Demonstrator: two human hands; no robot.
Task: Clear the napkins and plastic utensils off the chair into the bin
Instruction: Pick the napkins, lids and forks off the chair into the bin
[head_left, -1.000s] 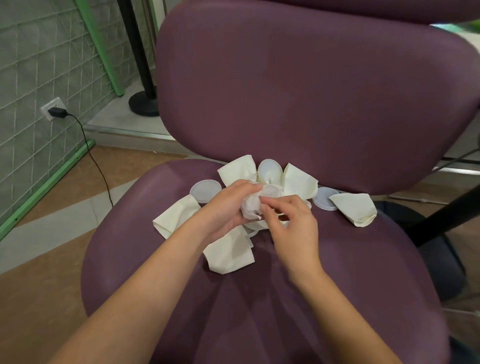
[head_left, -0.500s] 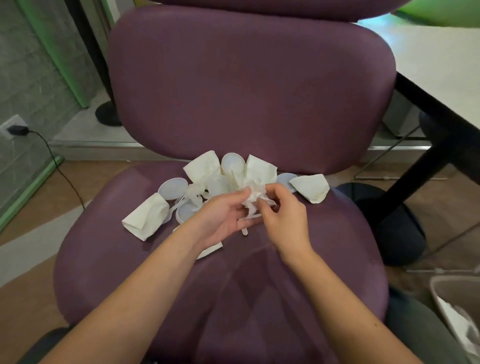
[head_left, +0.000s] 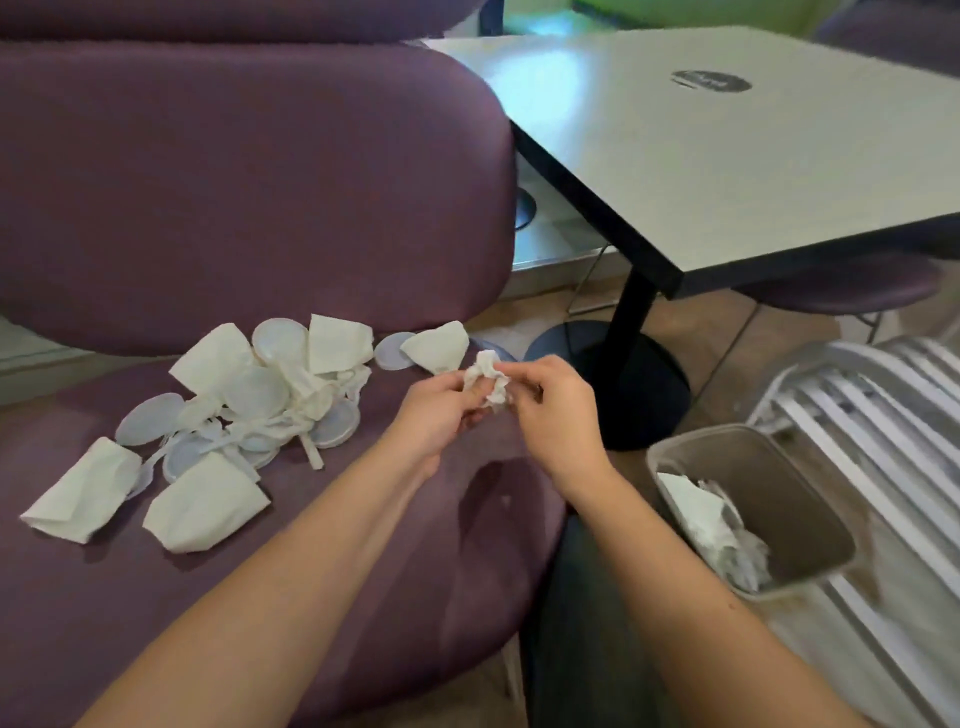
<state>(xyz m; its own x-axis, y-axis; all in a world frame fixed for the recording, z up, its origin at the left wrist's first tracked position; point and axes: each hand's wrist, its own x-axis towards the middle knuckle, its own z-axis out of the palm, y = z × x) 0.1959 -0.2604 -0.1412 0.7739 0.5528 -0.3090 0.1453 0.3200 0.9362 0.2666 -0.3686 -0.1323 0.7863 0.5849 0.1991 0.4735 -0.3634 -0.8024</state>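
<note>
A purple chair (head_left: 218, 597) carries a heap of folded white napkins (head_left: 205, 501), round plastic lids (head_left: 279, 340) and thin plastic utensils (head_left: 270, 428) on the left of its seat. My left hand (head_left: 439, 410) and my right hand (head_left: 550, 410) both pinch one crumpled white napkin (head_left: 485, 379) above the seat's right side. Another folded napkin (head_left: 439, 345) lies just behind it. The grey bin (head_left: 810, 491) stands on the floor to the right, with crumpled white paper inside.
A white square table (head_left: 727, 145) on a black pedestal base (head_left: 631, 384) stands right of the chair, behind the bin. A slatted white chair (head_left: 872, 431) sits at the far right. The chair's tall backrest (head_left: 249, 187) rises behind the heap.
Both hands lifted the crumpled napkin off the heap and carried it right, toward the seat's edge. My view swung right, bringing the bin and table into sight.
</note>
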